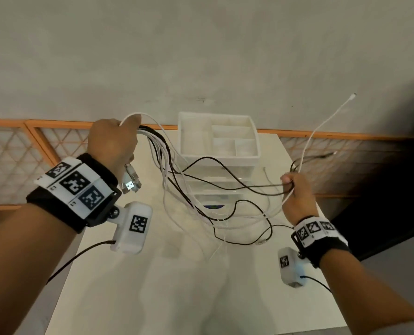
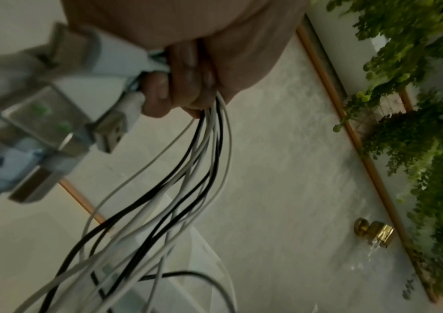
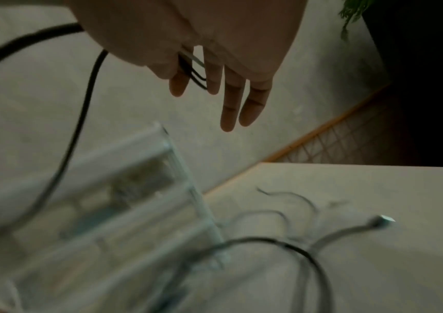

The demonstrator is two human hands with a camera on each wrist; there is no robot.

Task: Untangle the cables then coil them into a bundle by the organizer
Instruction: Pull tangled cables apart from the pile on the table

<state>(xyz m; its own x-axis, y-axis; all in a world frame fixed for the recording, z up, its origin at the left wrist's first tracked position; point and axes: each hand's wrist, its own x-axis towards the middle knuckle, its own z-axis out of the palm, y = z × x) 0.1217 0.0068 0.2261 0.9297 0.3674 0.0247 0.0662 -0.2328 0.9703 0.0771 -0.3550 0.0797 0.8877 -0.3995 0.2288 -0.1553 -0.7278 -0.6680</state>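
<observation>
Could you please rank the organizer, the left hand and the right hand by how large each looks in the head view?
1. Organizer, clearly the largest.
2. Left hand.
3. Right hand.

The left hand sits nearer the camera, so it only looks bigger; the two hands' true sizes cannot be compared.

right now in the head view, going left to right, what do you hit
left hand gripping the cable bundle → USB plugs hanging below it → white organizer → right hand pinching a white cable and black cable → the white cable's free tip
</observation>
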